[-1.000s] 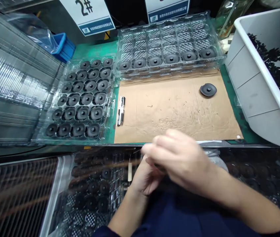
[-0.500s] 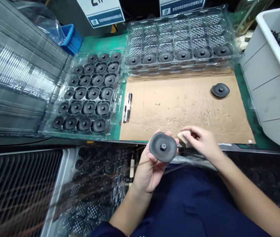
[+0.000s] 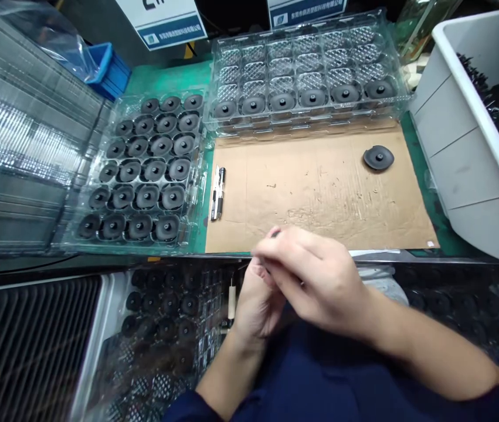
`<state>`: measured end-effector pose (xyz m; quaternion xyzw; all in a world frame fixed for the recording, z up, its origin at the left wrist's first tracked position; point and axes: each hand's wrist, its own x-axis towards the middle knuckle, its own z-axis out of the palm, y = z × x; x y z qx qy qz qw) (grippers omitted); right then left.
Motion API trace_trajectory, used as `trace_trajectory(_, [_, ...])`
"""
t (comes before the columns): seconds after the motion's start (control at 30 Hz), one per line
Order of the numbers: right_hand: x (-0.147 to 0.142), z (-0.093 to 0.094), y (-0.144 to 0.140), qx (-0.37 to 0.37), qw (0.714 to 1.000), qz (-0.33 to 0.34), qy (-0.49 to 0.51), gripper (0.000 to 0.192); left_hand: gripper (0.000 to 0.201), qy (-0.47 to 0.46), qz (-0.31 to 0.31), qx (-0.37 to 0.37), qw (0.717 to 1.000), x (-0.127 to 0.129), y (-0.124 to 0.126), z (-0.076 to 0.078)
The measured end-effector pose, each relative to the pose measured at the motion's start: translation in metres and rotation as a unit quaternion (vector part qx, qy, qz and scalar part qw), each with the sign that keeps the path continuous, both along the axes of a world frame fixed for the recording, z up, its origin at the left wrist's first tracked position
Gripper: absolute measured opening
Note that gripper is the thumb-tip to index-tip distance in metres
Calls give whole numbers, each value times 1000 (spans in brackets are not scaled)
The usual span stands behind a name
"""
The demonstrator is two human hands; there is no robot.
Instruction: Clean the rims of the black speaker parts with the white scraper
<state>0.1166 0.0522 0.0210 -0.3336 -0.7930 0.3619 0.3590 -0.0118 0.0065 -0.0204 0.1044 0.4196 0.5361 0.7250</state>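
In front of my body, at the near edge of the bench, my left hand [image 3: 255, 302] is closed around a round black plastic part [image 3: 275, 234]. Only a dark sliver of this part shows. My right hand [image 3: 317, 275] lies across it with fingers bent and covers most of the left fingers. The small cream-coloured pad that the right fingers pinched half a second ago is hidden behind them. Beyond the hands is a brown cardboard sheet [image 3: 267, 170], with another black part [image 3: 379, 157], stud upward, at its far right.
A clear tray [image 3: 194, 231] of black parts stands on the left; another clear tray [image 3: 302, 120], with its front row filled, is at the back. Pens [image 3: 219, 193] lie on the cardboard's left side. A grey bin [image 3: 464, 135] with small black pieces borders the right.
My right hand has moved left and come over the black part in my left hand, hiding it and the cream pad. The camera view has shifted slightly.
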Motion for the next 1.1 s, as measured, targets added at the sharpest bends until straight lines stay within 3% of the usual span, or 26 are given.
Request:
trace_trajectory(0.1, [11, -2, -4, -23, 998, 51, -16, 20, 58, -6, -3, 26, 1000, -3, 2, 3])
trace_trajectory(0.23, [26, -5, -5, -4, 995, -38, -87, 17, 55, 9, -3, 25, 1000, -7, 1, -1])
trace_trajectory(0.3, [30, -12, -1, 3, 996, -55, -65, 17, 57, 3, -2, 17, 1000, -7, 0, -3])
trace_trajectory(0.37, [33, -26, 5, -23, 996, -83, -16, 16, 59, -27, -1, 22, 999, -8, -1, -2])
trace_trajectory(0.43, [40, -50, 12, -63, 985, -162, -7, 17, 59, -70, -9, 27, 997, -8, -2, 1])
trace_trajectory(0.5, [50, -79, 20, -78, 967, -235, -63, 21, 56, -102, -19, 23, 994, -8, -3, 4])
trace_trajectory(0.6, [65, -116, 24, -50, 956, -245, -154, 24, 55, -123, -29, 21, 992, -7, -3, 6])
trace_trajectory(0.67, [70, -126, 17, -26, 949, -271, -159, 28, 55, -130, -36, 23, 991, -7, -4, 6])
trace_trajectory(0.8, [69, -121, -9, 1, 942, -316, -113, 29, 59, -125, -59, 23, 990, -3, -6, 5])
trace_trajectory(0.9, [62, -115, -24, -25, 952, -299, -61, 25, 67, -47, -67, 65, 994, 1, -7, 1])
trace_trajectory(0.97, [58, -114, -29, -38, 957, -282, -55, 24, 71, 91, -57, 139, 984, 2, -7, -5])
trace_trajectory(1.1, [54, -108, -40, -62, 961, -267, -43, 35, 69, 375, -63, 283, 880, 0, -10, -17])
